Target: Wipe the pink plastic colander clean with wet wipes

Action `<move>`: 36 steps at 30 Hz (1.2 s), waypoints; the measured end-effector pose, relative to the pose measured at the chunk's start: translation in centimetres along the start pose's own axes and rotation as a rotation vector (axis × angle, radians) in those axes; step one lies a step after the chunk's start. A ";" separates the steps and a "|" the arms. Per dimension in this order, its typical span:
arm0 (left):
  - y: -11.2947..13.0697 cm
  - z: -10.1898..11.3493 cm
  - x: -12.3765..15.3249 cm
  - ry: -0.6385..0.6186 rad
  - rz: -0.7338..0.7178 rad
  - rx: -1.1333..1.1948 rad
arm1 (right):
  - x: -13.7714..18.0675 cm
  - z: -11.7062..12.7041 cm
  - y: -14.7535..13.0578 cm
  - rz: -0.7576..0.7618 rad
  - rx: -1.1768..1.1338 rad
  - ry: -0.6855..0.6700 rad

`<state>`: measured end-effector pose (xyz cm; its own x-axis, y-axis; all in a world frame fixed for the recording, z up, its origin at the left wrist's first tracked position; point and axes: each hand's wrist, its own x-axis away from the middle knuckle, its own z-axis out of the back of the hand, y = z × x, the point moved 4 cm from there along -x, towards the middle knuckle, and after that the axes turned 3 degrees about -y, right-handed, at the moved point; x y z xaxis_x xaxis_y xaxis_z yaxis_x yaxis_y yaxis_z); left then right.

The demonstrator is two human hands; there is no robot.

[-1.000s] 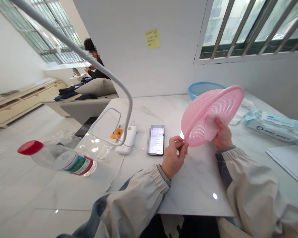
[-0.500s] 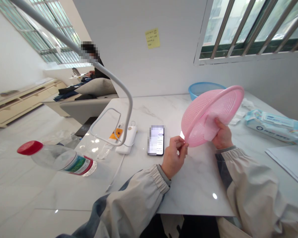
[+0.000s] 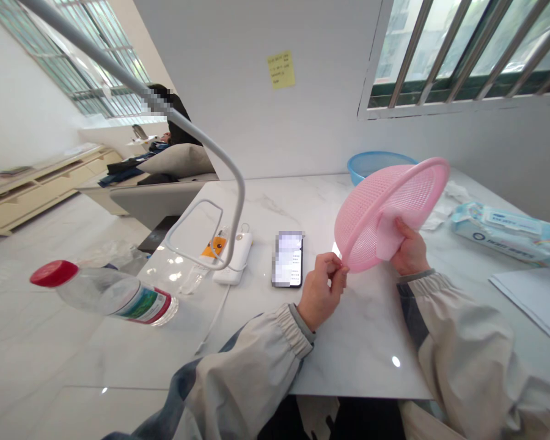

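A pink mesh basket (image 3: 364,198) is held tilted on its side above the table, its opening turned toward the right. My left hand (image 3: 321,288) pinches the rim at its lower left, thumb against fingers. Inside the basket, my right hand (image 3: 410,249) presses a wipe (image 3: 388,237) against the mesh. The wipe looks thin and white, tinted pink by the basket, and my right fingers are partly hidden behind it. Behind the pink basket stands a blue basket (image 3: 371,164), partly covered by it. A phone (image 3: 295,260) with a lit screen lies left of my left hand.
At the right are a wipes pack (image 3: 508,235), crumpled tissues (image 3: 437,215) and white paper (image 3: 531,299). A red-capped bottle (image 3: 119,296), a white power strip (image 3: 233,260) and a bent grey stand (image 3: 236,177) occupy the left. A person (image 3: 178,122) sits beyond the partition.
My hands, the pink basket and the wipe hold almost the same position. The person in the background has shifted slightly.
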<state>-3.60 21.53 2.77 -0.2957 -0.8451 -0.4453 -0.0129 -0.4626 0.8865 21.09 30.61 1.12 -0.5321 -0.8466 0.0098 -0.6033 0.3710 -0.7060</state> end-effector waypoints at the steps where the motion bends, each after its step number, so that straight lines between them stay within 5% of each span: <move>1: -0.1 0.0 0.0 -0.004 0.010 0.007 | 0.0 0.0 0.0 -0.004 -0.003 0.000; 16: -0.4 0.0 -0.1 -0.030 0.033 0.013 | 0.0 0.1 0.1 -0.008 0.016 -0.010; 36: 0.7 0.0 -0.2 -0.227 0.082 -0.125 | -1.3 1.6 1.0 -0.072 0.138 -0.095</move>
<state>-3.51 21.40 3.50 -0.4980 -0.8057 -0.3208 0.1334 -0.4366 0.8897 22.11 31.43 -0.78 -0.4277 -0.9039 0.0012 -0.5472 0.2578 -0.7963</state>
